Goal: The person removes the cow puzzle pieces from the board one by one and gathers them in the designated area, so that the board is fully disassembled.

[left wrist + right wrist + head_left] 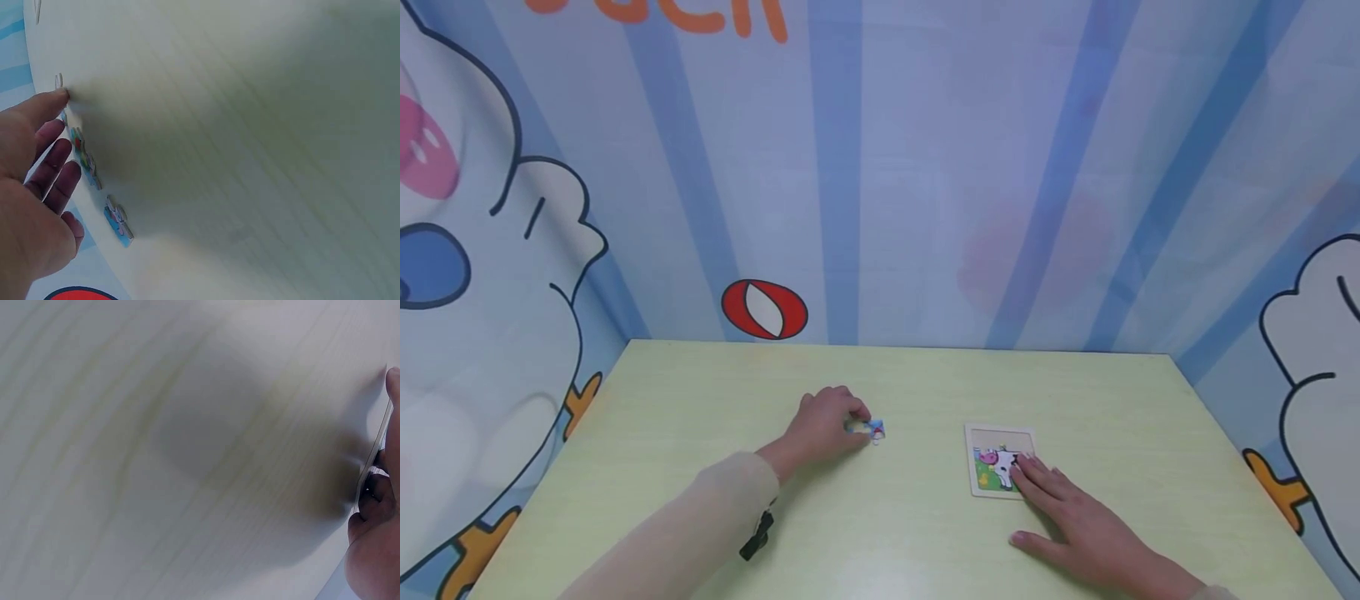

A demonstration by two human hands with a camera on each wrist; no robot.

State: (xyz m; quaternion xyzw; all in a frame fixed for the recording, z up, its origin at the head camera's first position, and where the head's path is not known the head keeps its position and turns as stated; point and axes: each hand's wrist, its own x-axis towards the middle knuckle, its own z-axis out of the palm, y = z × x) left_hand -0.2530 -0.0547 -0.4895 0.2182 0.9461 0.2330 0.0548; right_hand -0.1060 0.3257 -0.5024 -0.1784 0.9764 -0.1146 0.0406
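On the table, my left hand (827,427) has its thumb and index finger at opposite edges of a small blue jigsaw piece (877,430), pinching it. The left wrist view shows two more jigsaw pieces lying by the fingers: a colourful one (84,156) below the fingertips and a blue one (117,222) nearer the palm. To the right lies a square puzzle tray (976,497) with a cow picture (996,468) in its lower part; bare board shows along the top. My right hand (1078,521) rests straight fingers on the tray's right side, covering part of the cow, thumb spread away.
The pale wooden table (917,542) ends at a cloth backdrop (910,167) with blue stripes and cartoon figures, which also rises along both sides. A black clip (757,536) hangs from the left sleeve (700,517).
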